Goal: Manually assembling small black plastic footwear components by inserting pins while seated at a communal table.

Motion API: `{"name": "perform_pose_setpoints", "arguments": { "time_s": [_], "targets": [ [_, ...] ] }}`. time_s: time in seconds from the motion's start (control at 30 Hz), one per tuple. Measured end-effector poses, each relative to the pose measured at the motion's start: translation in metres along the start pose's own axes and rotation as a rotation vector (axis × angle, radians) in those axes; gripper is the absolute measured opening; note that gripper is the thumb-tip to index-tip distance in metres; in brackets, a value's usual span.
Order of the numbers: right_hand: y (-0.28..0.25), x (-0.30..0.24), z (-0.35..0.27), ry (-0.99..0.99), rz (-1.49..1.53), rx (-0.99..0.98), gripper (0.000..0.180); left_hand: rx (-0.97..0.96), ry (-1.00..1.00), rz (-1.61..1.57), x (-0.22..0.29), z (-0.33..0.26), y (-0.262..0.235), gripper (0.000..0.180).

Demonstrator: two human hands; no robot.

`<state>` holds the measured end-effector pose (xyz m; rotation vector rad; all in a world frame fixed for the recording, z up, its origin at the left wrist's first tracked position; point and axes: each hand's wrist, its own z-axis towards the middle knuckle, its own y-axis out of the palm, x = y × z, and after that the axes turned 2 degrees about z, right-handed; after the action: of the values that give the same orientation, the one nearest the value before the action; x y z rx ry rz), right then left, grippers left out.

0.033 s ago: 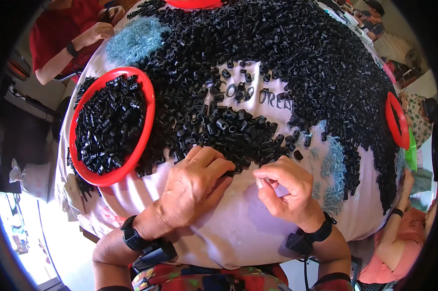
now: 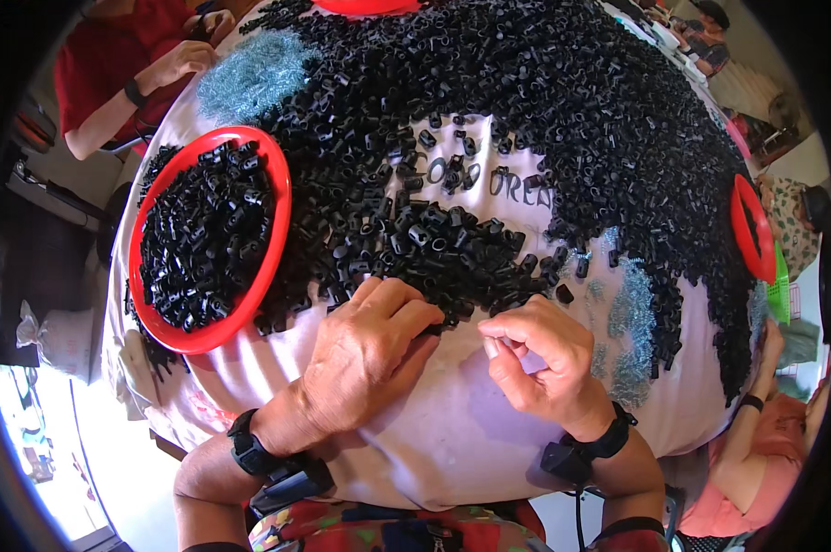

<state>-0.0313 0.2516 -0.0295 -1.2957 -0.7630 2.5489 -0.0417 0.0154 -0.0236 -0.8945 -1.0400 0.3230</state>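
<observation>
Pale cloth (image 2: 415,432) covers the table across the middle of the frame, and its lower centre, just ahead of the person's hands, is the only bare stretch; everywhere above that, a dense heap of small black plastic parts (image 2: 544,120) runs to the top and right of the frame. At left centre a red oval tray (image 2: 277,241) sits on the cloth, filled with the same black parts, its right rim touching the heap. A second red tray (image 2: 745,230) stands at the right edge, and patches of fine bluish-grey metal bits (image 2: 250,78) lie at upper left and right of centre.

The left hand (image 2: 365,354) lies palm down at lower centre, fingers curled and pressed together, their tips touching the near edge of the heap. The right hand (image 2: 540,363) is just beside it, raised slightly off the cloth, thumb and forefinger pinched together; whether they hold something small cannot be told. Both wrists carry black bands.

The parts look like short, hollow, matte tube-like pieces, loosely jumbled. Another person in a red top (image 2: 89,69) is at upper left, and another's arm (image 2: 756,405) enters at lower right.
</observation>
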Motion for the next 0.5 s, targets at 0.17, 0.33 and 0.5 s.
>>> {"name": "perform_pose_setpoints", "arguments": {
  "time_s": [0.17, 0.33, 0.5],
  "targets": [
    [0.001, 0.001, 0.0, -0.005, -0.042, 0.018, 0.029, -0.001, 0.009, -0.036, -0.001, 0.0, -0.001, 0.028],
    [0.004, -0.004, -0.003, 0.081, -0.026, 0.058, 0.031, -0.003, -0.054, -0.146, 0.005, -0.001, -0.011, 0.028],
    [0.002, -0.003, -0.005, 0.119, 0.018, 0.068, 0.028, 0.034, 0.057, -0.002, 0.001, -0.003, -0.003, 0.026]
  ]
}}
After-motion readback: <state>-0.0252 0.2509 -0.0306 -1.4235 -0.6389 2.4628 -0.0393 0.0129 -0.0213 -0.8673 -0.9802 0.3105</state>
